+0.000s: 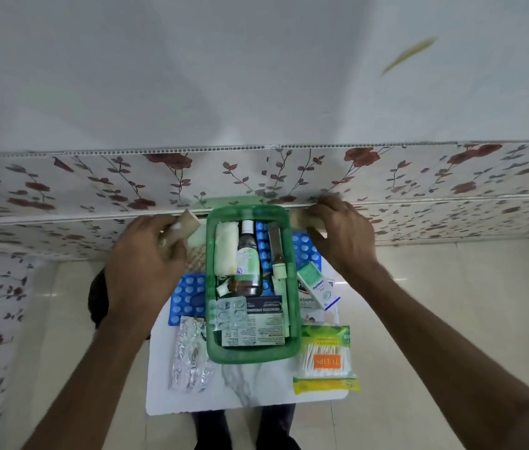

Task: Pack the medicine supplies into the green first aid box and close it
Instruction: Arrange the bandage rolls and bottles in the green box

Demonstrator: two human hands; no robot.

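Note:
The green first aid box [211, 319] stands open on a small white marble-look table [250, 391], its pale lid [224, 201] leaning back against the flowered wall. Inside lie a white gauze roll [225, 248], a brown bottle [247, 261], a blue pill strip [263, 245], a small dropper bottle [276, 251], a silver blister pack [231, 313] and a dressing box [263, 323]. My left hand [146, 261] grips a beige bandage roll [188, 222] at the box's far left corner. My right hand [344, 232] grips another beige roll [302, 219] at the far right corner.
Outside the box lie silver foil strips [190, 355] and a blue blister pack [188, 295] on the left. To the right are an Optibex carton [316, 285], a plaster box [305, 302], another blue pack [305, 248] and a cotton-swab packet [326, 360]. The flowered wall panel [94, 186] rises directly behind.

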